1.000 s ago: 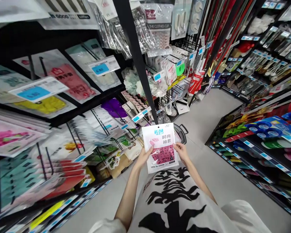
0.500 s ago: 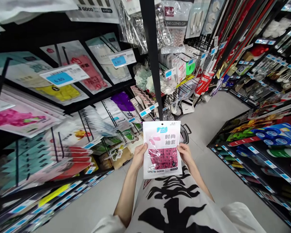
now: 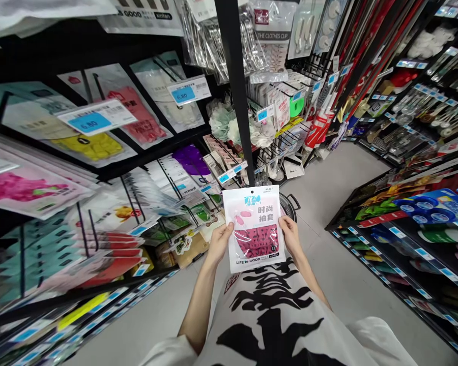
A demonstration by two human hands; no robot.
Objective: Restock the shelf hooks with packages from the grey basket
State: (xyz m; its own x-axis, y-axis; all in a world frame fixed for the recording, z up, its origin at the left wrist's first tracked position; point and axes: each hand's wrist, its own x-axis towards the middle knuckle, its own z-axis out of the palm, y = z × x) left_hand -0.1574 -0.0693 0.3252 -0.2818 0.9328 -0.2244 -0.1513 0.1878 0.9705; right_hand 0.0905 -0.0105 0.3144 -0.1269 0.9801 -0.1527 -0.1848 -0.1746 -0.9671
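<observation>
A white plastic packet of sleeve covers point(image 3: 255, 229) is held up in front of my body, its printed front facing me. Dark pink patterned fabric shows through its lower window. My left hand point(image 3: 220, 241) pinches the packet's left edge between thumb and fingers. On the opposite edge, my right hand point(image 3: 291, 235) grips it the same way. Behind the packet, a dark basket with a handle point(image 3: 290, 206) is partly hidden.
Hanging packets of gloves point(image 3: 87, 145) fill the black shelf rack on the left, with price tags point(image 3: 95, 119) sticking out. A black upright post point(image 3: 234, 76) stands ahead. More stocked shelves point(image 3: 416, 244) line the right. Grey floor point(image 3: 328, 178) runs between them.
The packet has tilted slightly and shifted a little up and left, still in both hands. The surrounding shelves have moved slightly left in view.
</observation>
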